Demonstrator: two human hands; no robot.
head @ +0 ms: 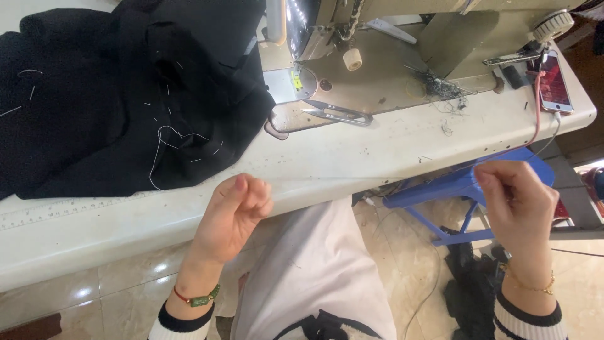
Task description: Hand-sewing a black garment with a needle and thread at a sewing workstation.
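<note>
My left hand (pixel 236 211) is pinched shut on one end of a thin pale thread (pixel 371 177). My right hand (pixel 519 201) pinches the other end, and the thread runs taut between them above the front edge of the white sewing table (pixel 327 157). A heap of black fabric (pixel 126 94), flecked with loose white threads, lies on the table's left part, beyond my left hand. The sewing machine (pixel 390 38) stands behind, at the table's middle and right.
Metal thread snips (pixel 336 113) lie on the machine bed. A phone (pixel 553 82) with a cable rests at the table's right end. A blue stool (pixel 462 189) and dark scraps (pixel 472 283) are on the tiled floor. My pale-trousered lap (pixel 314 264) is below.
</note>
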